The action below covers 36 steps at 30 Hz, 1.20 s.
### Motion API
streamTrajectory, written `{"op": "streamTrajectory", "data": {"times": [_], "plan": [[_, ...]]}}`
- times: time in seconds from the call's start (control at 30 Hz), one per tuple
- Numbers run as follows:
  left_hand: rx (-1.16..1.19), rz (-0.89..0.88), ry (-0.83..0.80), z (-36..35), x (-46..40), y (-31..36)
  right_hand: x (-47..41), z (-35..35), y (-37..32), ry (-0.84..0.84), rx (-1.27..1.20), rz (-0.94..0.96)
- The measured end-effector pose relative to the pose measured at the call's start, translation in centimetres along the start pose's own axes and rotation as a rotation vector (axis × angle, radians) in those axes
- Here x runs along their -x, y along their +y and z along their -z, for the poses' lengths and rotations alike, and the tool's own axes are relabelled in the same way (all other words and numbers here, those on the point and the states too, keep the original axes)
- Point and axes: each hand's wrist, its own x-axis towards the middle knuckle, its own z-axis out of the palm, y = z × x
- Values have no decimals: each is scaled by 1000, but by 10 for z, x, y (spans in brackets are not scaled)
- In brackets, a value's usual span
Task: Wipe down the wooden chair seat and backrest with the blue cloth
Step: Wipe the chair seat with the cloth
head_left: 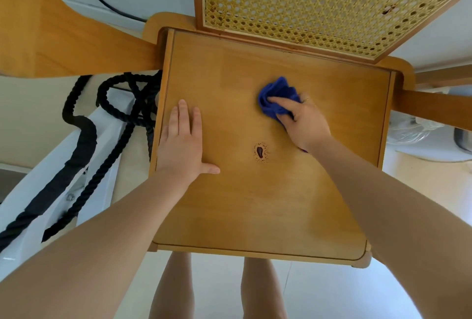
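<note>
While the seat is being wiped, the backrest awaits its turn.
Landmark: dark stain (260, 152) near the middle of the wooden chair seat (255, 203).
Blue cloth (277, 96): bunched, pressed on the seat beyond the stain, toward the backrest and slightly right.
Right hand (304, 120): fingers curled over the cloth, gripping it.
Left hand (182, 140): flat on the seat left of the stain, fingers straight, holding nothing; apparently bracing.
Cane backrest (319, 4): upright past the seat's far edge; one dark mark shows on its weave.
Step in hand: seat wiping, judged early.
Next move: draw the cloth back onto the stain with firm pressure.
</note>
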Motion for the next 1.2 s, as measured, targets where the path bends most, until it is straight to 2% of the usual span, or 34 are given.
{"op": "streamTrajectory", "data": {"times": [0.1,0.17,0.27,0.33,0.4,0.5,0.6,0.67,0.77,0.8,0.87,0.97,1.07,1.2], "plan": [[13,3,6,-2,1,-1,18,-19,-13,30,-124,-119],[37,5,14,-4,1,-3,41,-39,-26,-44,-105,-45],[96,1,7,-3,3,-4,71,-58,-42,-143,101,128],[126,-9,-3,-2,3,-5,70,-53,-38,-162,168,174],[130,-35,-19,-1,2,-9,54,-39,-28,-94,145,92],[143,-78,-25,-2,0,-23,41,-35,-22,111,79,-137],[83,-72,32,-6,1,-33,57,-59,-48,123,73,-233],[39,24,69,-6,4,-34,75,-75,-71,49,99,-137],[120,133,42,-3,6,-33,88,-86,-82,-102,178,98],[162,144,25,-2,6,-34,83,-80,-76,-123,178,121],[227,126,-1,-2,4,-36,65,-61,-56,-59,144,24],[259,100,14,-4,4,-36,40,-36,-29,128,113,-212],[291,102,31,-6,4,-38,46,-49,-48,167,135,-332],[198,103,35,-5,6,-36,74,-80,-96,10,269,-107]]}}
